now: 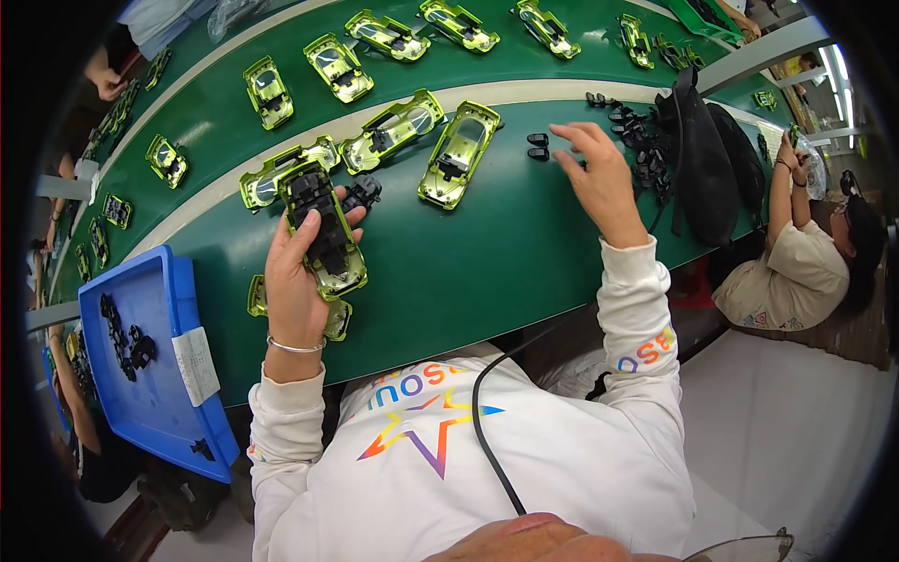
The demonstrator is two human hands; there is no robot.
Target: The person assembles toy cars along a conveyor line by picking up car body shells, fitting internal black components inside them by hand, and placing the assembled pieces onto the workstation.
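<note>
My left hand [295,281] grips a shiny lime-green toy car body [345,278] with a black insert along its middle, thumb on top and fingers around the far side. Fingers apart and holding nothing visible, my right hand [604,192] hovers beside two small black parts [537,147] on the green table. Between my hands, another green car body [459,155] lies on the table. Two more bodies lie close past my left hand, one of them a long green body [391,131]. A black piece [361,193] sits by my left fingertips, and a green body [337,320] is partly hidden under that hand.
A blue tray [178,309] with black parts stands at the left edge. To the right lie a heap of small black parts [646,150] and a black bag [707,169]. Several green car bodies [337,67] rest on the far strip. Other people work around the table.
</note>
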